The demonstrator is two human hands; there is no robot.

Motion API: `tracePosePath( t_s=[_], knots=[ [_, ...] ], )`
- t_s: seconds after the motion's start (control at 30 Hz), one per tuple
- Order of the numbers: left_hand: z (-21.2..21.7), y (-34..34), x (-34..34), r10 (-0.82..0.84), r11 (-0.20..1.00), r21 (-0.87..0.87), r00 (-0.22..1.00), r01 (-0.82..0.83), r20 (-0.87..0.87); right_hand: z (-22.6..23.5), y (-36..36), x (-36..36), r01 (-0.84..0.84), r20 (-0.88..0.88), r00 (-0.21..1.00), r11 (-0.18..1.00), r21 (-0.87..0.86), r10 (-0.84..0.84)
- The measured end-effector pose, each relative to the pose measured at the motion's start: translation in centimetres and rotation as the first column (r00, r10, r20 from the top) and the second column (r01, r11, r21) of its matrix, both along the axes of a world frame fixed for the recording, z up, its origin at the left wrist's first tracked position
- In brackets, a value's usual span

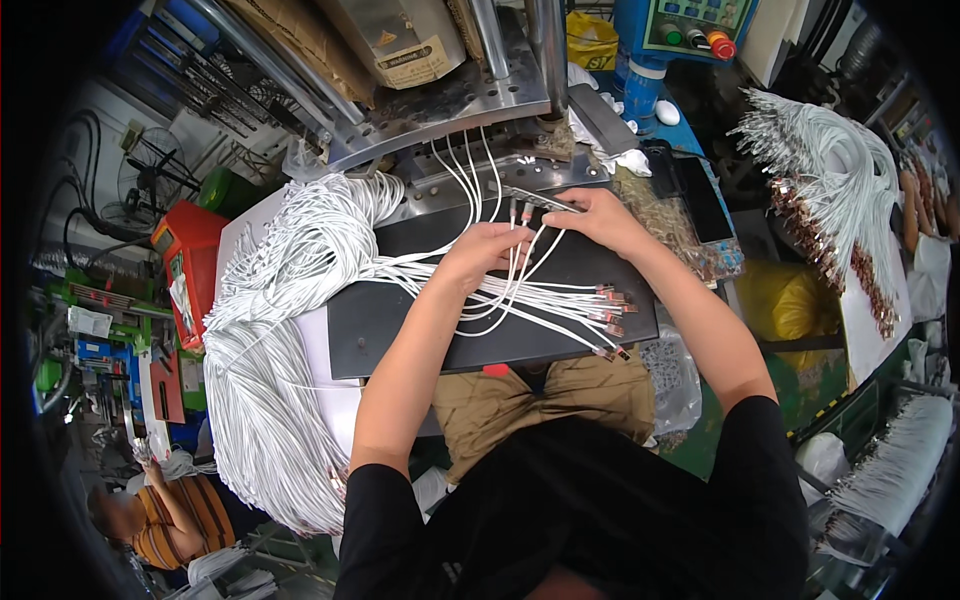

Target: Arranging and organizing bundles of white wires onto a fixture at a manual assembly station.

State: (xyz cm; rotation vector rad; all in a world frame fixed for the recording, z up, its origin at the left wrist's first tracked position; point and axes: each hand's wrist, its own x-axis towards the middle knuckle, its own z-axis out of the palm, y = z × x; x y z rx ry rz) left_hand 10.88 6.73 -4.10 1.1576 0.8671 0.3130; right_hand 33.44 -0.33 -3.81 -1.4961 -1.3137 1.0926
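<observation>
My left hand [488, 250] is closed on a few white cables [514, 262], just below their connector ends. Beside it, the fingers of my right hand [598, 218] pinch the right end of a narrow metal bar [540, 199]. The cable ends reach up to this bar, and a reddish connector [527, 211] shows just under it. Below both hands a bundle of white cables with metal-tipped plugs [612, 312] lies across the black work plate [390, 335]. Several more cables run up from the plate into the metal press [460, 125]. My fingers partly hide the held cables.
A large heap of white cables [280, 260] hangs off the left side. A red bin [190, 250] stands beyond it. At the right are a control box [700, 30] with buttons, a dark phone-like slab [708, 200] and hanging cable bundles [830, 150]. Another person [175, 515] works at lower left.
</observation>
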Motion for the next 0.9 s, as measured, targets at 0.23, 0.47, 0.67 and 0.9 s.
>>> tracePosePath(
  t_s=[0.23,0.47,0.67,0.9],
  knots=[
    [-0.8,0.4,0.1,-0.06,0.99,0.122,0.991,0.075,-0.123,-0.3,-0.6,0.4,-0.054,0.011,0.998,0.998,-0.025,0.054],
    [0.5,-0.7,0.6,0.108,0.991,0.093,0.99,-0.1,-0.087,0.0,-0.9,0.2,-0.063,0.158,0.985,0.998,-0.006,0.063],
    [-0.7,0.7,-1.2,0.034,0.981,0.194,0.992,-0.009,-0.125,-0.1,-0.6,1.0,-0.013,0.136,0.99,0.999,-0.053,0.02],
    [-0.7,0.1,-0.6,0.009,0.97,0.241,0.991,0.023,-0.131,1.1,-1.4,0.6,-0.148,0.167,0.973,0.987,-0.064,0.157]
  ],
)
